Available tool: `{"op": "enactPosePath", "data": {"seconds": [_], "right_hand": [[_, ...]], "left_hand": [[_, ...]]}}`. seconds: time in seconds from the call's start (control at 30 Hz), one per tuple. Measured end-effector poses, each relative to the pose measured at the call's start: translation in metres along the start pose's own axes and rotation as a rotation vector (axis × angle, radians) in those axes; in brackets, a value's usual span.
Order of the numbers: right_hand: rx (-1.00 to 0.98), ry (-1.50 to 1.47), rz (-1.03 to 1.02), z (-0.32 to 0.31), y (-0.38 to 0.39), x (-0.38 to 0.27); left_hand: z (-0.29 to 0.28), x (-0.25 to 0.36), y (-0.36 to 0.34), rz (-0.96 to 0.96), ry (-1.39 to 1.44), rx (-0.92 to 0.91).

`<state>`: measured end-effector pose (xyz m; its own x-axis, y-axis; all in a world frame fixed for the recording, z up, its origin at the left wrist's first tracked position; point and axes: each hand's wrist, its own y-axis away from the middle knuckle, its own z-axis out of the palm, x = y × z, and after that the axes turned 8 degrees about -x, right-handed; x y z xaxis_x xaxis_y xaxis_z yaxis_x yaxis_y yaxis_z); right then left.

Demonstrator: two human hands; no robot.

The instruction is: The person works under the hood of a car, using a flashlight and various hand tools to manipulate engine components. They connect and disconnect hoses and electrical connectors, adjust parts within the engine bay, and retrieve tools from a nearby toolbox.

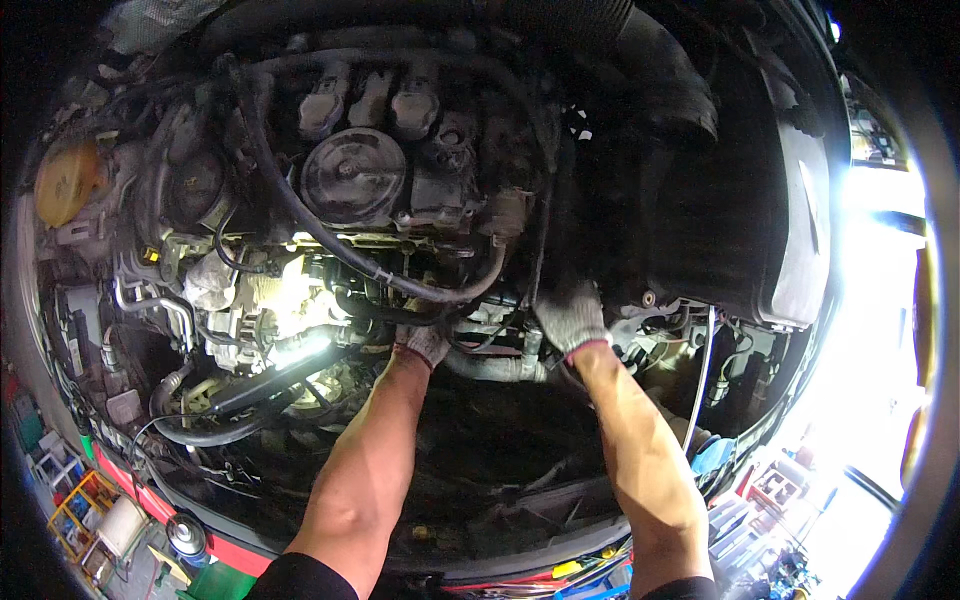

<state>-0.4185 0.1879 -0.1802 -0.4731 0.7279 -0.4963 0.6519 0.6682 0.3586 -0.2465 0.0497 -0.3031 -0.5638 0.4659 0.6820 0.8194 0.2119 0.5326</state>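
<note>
Both my arms reach down into a car's engine bay. My left hand (422,342), in a pale knitted work glove, is sunk among the hoses behind a curved black hose (392,278). Its fingers are hidden there, so I cannot see what they touch. Farther right, my right hand (575,317) wears the same kind of glove with a reddish cuff. Its back shows beside a dark housing, and its fingertips vanish into shadow. Between the two hands runs a grey pipe (497,368).
Left of my hands, a lit bar-shaped work lamp (270,378) lies among hoses. The engine's round cover (355,174) sits beyond them, with a yellow cap (68,182) at far left. A pale rod (702,378) rises at right. Tools lie below the car's front edge.
</note>
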Motion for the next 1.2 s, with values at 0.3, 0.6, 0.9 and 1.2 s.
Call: {"op": "enactPosePath", "data": {"seconds": [0.3,0.6,0.9,1.2], "right_hand": [[-0.21,0.337,0.325,-0.007,-0.053,-0.03],[-0.209,0.363,0.2,-0.002,-0.067,0.012],[-0.172,0.357,0.082,-0.026,-0.055,0.005],[-0.082,0.483,-0.316,0.018,-0.018,0.051]], "left_hand": [[0.067,-0.093,-0.023,0.207,-0.159,0.365],[0.023,0.079,0.05,-0.724,1.249,-0.13],[0.037,0.081,0.008,-0.062,1.189,-0.04],[-0.004,0.094,0.005,0.103,0.318,-0.054]]}}
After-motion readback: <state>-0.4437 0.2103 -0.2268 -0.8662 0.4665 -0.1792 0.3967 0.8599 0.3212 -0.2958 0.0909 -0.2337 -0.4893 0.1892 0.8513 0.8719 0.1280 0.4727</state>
